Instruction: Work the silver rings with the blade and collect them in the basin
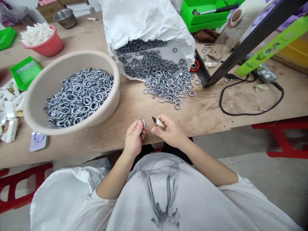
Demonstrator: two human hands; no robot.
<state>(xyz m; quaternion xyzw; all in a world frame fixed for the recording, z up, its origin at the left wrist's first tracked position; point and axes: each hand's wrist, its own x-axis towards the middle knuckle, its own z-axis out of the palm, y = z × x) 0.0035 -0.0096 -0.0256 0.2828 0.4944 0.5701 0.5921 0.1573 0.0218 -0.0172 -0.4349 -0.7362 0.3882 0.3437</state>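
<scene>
My left hand (134,136) is closed in a pinch around a grey metal ring (143,123), whose upper edge shows above the fingers. Facing it across a small gap, my right hand (172,130) grips a short knife (159,122) with a pale handle and a dark slanted tip that points left. Both hands are over the front edge of the wooden table. Beyond them, a pile of loose grey rings (168,84) spills from the mouth of a white sack (149,22). To the left, a large beige basin (115,93) contains many similar rings.
A black metal post (240,48) slants up at the right, near a clear bottle (220,45) and a looped black cable (250,114). A phone (38,141) lies by the basin. Further left are a green tray (26,72) and a red bowl (51,45) of white pieces.
</scene>
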